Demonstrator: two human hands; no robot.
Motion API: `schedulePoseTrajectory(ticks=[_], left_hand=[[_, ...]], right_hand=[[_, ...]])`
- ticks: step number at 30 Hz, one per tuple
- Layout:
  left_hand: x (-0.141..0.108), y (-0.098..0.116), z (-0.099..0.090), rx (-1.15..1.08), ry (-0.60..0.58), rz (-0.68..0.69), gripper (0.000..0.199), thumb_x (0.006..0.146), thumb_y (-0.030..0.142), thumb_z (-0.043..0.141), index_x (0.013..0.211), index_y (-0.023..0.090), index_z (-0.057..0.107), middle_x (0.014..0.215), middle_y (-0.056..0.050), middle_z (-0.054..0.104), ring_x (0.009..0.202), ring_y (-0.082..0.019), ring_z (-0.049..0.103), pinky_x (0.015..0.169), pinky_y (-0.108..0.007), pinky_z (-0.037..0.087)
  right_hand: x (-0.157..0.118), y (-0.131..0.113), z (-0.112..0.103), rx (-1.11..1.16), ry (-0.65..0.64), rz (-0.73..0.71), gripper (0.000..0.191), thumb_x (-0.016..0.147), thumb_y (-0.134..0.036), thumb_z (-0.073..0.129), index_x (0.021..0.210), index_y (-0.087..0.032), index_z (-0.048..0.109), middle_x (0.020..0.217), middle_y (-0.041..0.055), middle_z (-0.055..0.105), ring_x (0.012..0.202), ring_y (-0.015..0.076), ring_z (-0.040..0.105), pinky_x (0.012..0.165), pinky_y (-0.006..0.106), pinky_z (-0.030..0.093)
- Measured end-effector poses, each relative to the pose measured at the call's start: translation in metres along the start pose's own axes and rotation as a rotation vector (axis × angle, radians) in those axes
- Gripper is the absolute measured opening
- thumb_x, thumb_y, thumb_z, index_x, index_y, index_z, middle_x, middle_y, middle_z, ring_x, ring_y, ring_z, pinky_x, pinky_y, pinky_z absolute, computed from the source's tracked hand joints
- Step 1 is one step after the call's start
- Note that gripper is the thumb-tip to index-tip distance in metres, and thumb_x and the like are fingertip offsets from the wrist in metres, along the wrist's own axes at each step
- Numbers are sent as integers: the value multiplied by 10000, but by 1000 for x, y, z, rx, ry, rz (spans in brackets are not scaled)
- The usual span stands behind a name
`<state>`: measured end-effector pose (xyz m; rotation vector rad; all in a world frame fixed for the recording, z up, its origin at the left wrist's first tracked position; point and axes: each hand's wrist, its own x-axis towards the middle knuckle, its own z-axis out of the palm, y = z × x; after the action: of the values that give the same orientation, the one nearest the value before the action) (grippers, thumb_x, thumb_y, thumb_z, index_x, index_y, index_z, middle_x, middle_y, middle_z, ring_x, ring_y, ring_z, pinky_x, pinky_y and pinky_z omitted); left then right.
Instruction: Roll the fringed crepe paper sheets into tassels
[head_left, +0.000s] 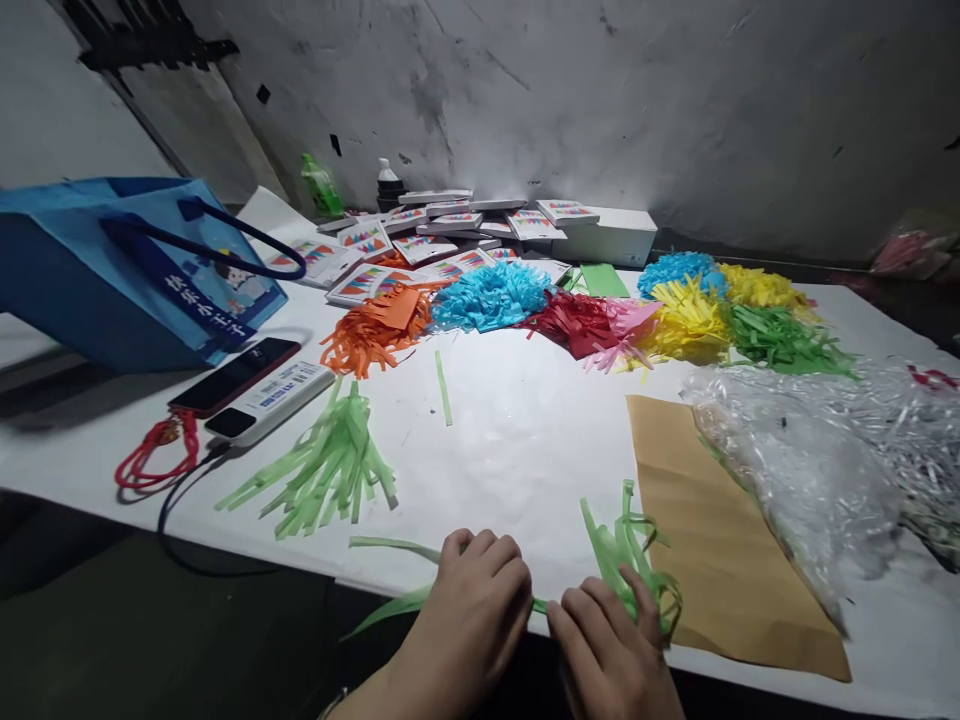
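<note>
At the near edge of the worktop (510,450), the left hand (484,605) and right hand (611,645) have a grip on green tissue (621,550), whose strips trail out to both sides. A green tassel (337,465) lies to the left, near a white device (281,397), a phone (238,376) and a blue bag (90,270), while brown paper (720,550) and clear plastic (810,480) lie to the right. Farther back, fringed paper (491,296) in orange, blue, red, pink, yellow and green lies in a row, with flat boxes (450,222) piled near the wall (637,120)
</note>
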<state>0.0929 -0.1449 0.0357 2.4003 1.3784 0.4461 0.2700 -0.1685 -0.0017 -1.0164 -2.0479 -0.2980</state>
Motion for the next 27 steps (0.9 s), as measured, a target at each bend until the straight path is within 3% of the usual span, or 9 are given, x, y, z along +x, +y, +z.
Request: schedulePoseTrajectory(ticks=[3,6,9,11,15,18,21,24,27], left_hand=[[-13,3,-5,-65,-4,18,162,888,97,480,794,182,580,833,-40,612,823,-239,524,840,-442,312],[-30,11,-22,-245,-132,23,188,896,120,503,869,206,668,864,-39,665,862,-237,566,851,-409,350],[-36,22,-39,-618,-243,-90,196,927,261,580,1042,241,738,965,-44,701,937,-231,597,865,-351,403],[-32,29,-41,-913,-351,-226,258,868,412,695,996,201,770,927,-51,707,883,-219,607,799,-307,434],[-16,43,-28,-1296,-515,-360,487,665,576,853,764,116,729,660,1,606,601,-110,477,595,-221,356],[-11,55,-16,-1342,-467,-234,480,713,579,829,708,126,669,655,16,541,596,-100,431,582,-220,333],[-11,68,-7,-1266,-261,-35,446,815,574,749,706,151,661,734,-21,570,717,-155,511,674,-268,396],[-12,80,1,-1187,-48,66,396,880,542,697,734,173,688,736,-40,620,748,-179,545,708,-293,429],[-12,86,7,-1154,-16,83,351,910,500,682,760,188,734,734,-46,678,720,-176,586,686,-283,453]], right_hand=[[0,0,-3,13,105,-40,332,998,-77,420,821,-141,694,756,28,711,787,166,680,1159,440,284],[0,-7,-16,77,125,-73,413,1014,-33,393,743,-172,671,668,-39,695,704,96,689,1186,389,252],[4,-14,-37,80,220,-19,366,1006,-84,497,722,-235,670,608,-119,677,615,61,676,1204,385,238],[9,-14,-53,56,290,-13,332,988,-104,541,724,-255,676,606,-134,679,600,60,676,1193,388,267],[14,-8,-84,51,86,-101,270,961,-78,536,854,-262,703,722,-113,728,718,86,723,1185,354,252],[2,-7,-94,117,83,28,248,997,-85,483,920,-229,670,738,-67,729,733,113,722,1138,394,281],[-17,-9,-91,227,165,195,169,1022,-123,491,958,-206,624,702,-43,692,676,115,689,1003,395,413],[-31,-6,-89,256,128,119,114,1033,-225,509,1061,-178,609,760,-10,706,699,135,702,899,359,522],[-41,-4,-91,191,210,149,87,977,-200,587,1053,-171,619,761,-5,713,692,153,710,901,384,545]])
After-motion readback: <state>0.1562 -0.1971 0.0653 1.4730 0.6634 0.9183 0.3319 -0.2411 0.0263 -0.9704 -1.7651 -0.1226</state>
